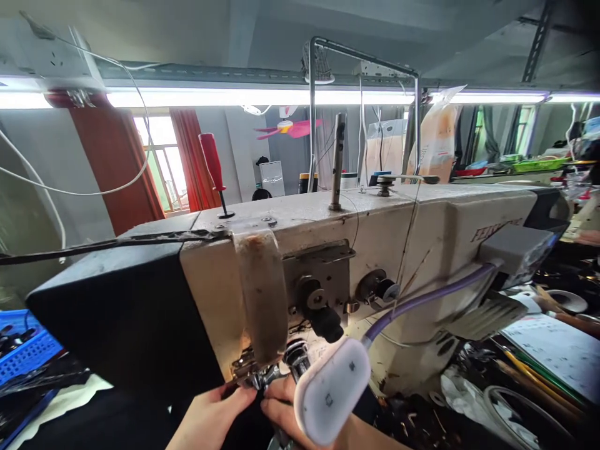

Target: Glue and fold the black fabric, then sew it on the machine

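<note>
At the needle area of a cream sewing machine (300, 219), both of my hands meet under the presser foot (262, 377). My left hand (210, 415) is closed, with thumb and fingers pinching black cloth (250, 431) just left of the foot. Close beside it, to the right, my right hand (281, 406) has its fingers bent together on the same dark cloth. A glowing white lamp head (332, 390) on a purple flexible neck (431, 292) covers much of that hand. The needle tip and the cloth's edge are hidden.
A red-handled screwdriver (212, 162) stands upright on the machine head. Metal thread posts and a tension dial (312, 297) project from it. At left is a blue basket (28, 347); at right lie a paper sheet (553, 350), pens and a white ring-shaped roll (515, 406).
</note>
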A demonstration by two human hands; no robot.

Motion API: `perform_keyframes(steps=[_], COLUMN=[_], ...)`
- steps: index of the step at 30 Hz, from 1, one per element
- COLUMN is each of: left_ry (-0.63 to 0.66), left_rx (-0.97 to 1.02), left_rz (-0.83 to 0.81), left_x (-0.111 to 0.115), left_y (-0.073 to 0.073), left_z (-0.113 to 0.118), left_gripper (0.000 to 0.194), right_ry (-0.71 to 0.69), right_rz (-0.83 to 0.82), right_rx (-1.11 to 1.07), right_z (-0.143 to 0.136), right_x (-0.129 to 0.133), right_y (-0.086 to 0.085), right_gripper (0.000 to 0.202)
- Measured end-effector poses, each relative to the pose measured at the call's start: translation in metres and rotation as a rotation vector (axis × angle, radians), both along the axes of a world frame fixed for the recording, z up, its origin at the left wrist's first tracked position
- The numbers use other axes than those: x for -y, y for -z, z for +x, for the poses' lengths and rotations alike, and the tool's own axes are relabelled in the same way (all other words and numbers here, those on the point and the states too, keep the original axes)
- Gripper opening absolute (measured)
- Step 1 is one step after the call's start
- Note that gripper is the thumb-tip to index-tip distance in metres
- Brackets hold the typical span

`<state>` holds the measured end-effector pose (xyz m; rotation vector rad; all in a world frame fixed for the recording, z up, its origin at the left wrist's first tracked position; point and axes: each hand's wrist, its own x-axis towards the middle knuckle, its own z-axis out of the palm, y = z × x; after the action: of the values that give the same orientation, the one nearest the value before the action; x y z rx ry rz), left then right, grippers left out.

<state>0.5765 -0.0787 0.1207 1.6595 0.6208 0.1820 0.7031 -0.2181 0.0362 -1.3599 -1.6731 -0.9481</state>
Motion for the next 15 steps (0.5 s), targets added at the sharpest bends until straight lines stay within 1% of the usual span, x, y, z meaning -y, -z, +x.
perform_keyframes(steps=[2,5,9,12,14,15], left_ry=[-0.026,-0.054,-0.052,-0.052,-0.054,-0.050], left_rx=[0.004,0.028,0.037,0.070,0.105,0.123], left_rz=[0.013,0.026,0.032,0.037,0.104,0.192], left_x=[-0.002,0.000,0.000,-0.002,0.002,0.007], left_y=[0.003,0.003,-0.004,-0.008,-0.002,0.003], left_z=[0.000,-0.003,-0.003,0.001,-0.002,-0.009], left_gripper=[0.035,0.032,0.033,0.034,0.035,0.034], right_ry=[-0.007,-0.003,0.040,0.045,0.059,0.063], right_rz=[-0.101,-0.163,-0.160,-0.125,-0.118,-0.124], right_rx=[-0.049,-0.140,-0.210,-0.145,-0.105,-0.090], right_z=[0.001,0.003,0.005,0.008,0.008,0.008], right_x=[-0.005,-0.010,-0.008,-0.005,-0.005,-0.005], right_y=[0.007,0.014,0.017,0.017,0.016,0.014], right_gripper=[0.018,0.024,0.023,0.022,0.023,0.023])
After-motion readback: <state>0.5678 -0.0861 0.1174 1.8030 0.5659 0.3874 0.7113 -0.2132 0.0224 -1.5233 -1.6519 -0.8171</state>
